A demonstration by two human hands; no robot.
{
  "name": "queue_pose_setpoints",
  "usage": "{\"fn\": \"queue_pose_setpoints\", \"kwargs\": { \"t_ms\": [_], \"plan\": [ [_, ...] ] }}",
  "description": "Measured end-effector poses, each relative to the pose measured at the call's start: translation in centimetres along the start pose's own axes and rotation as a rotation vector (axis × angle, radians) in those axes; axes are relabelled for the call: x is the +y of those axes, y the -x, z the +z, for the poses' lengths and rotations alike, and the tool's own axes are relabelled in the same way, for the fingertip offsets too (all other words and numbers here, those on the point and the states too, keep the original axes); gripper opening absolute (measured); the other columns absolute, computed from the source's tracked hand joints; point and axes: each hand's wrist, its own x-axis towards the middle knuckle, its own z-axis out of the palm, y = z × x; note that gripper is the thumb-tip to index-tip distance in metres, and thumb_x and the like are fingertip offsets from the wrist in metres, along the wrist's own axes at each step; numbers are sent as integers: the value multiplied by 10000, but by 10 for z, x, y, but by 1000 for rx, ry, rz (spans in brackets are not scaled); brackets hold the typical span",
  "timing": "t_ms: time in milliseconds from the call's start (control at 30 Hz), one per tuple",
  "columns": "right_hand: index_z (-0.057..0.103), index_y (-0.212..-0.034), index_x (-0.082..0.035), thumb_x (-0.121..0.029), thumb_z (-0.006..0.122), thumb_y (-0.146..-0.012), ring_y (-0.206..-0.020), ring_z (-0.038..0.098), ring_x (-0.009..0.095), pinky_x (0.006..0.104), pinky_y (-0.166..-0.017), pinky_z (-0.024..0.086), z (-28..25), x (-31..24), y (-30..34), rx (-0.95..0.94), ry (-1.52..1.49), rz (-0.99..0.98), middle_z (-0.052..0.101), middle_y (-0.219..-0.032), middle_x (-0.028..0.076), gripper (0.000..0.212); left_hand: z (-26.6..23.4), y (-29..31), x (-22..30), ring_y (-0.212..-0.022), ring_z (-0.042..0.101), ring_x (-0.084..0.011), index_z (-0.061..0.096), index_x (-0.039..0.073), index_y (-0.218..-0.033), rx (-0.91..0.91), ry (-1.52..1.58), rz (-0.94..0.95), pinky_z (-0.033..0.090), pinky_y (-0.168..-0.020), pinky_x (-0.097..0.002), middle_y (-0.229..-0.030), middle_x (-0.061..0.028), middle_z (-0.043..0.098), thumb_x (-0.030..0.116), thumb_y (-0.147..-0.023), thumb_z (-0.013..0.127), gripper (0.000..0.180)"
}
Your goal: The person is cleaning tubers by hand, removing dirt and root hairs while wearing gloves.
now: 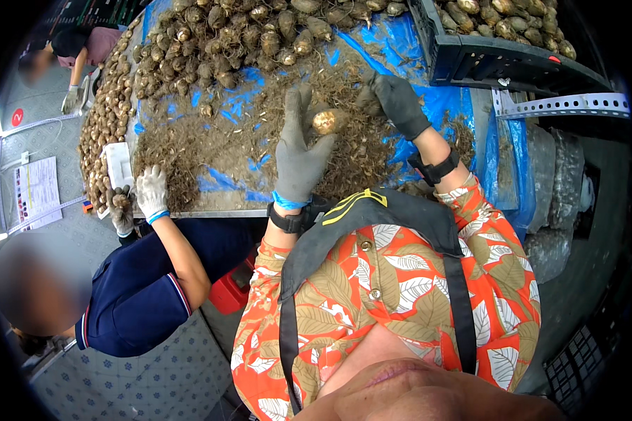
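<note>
My left hand point(302, 154), in a grey glove, reaches over the littered worktop with its fingers stretched forward and its thumb out to the right. A taro corm point(325, 122) with a pale, bared end sits between that thumb and the fingers. To its right, my right hand point(396, 104), in a dark glove, is closed. A brownish lump shows at its fingertips, but I cannot make out what it is. Loose root fibres point(358, 158) lie thick beneath both hands. Beyond them is a large heap of hairy taro corms point(260, 35).
A dark crate point(463, 59) of corms stands at the far right, near a white perforated metal bar point(569, 105). Blue plastic sheeting point(393, 45) shows under the fibres. On my left, a co-worker's gloved hand point(152, 193) is close to a white tray point(119, 165) and a row of corms.
</note>
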Motion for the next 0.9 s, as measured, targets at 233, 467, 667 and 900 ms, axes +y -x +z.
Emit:
{"fn": "queue_pose_setpoints", "kwargs": {
  "t_ms": [233,467,667,900],
  "plan": [
    [672,-1069,-43,-222,592,-867,-870,627,182,315,-774,492,35,-36,31,-59,220,-354,670,-909,83,282,-13,-5,3,-1212,512,-262,192,-26,-1474,34,304,-275,479,-950,-334,-1418,-200,410,-67,-773,566,796],
    [632,-1085,-7,-97,577,-875,-732,618,148,270,-704,505,-6,-20,6,-175,-82,-209,640,-889,80,236,-21,-4,-16,-1159,546,-229,325,-49,-1422,213,386,-219,466,-956,-315,-1327,-194,508,-23,-832,571,639],
    [670,-1028,-72,-235,712,-771,-822,598,262,357,-756,470,50,-33,25,20,216,-567,611,-875,95,308,-29,-5,0,-900,635,-170,521,-16,-1283,97,302,-369,528,-738,-265,-1117,-126,627,138,-893,582,424],
    [688,-873,-50,-185,606,-801,-727,612,232,353,-676,475,34,-33,25,-359,174,-121,645,-811,119,174,-64,0,-19,-792,632,-127,636,42,-1135,-419,300,-687,511,-616,-242,-1012,-75,646,272,-884,554,351]
  ]
}}
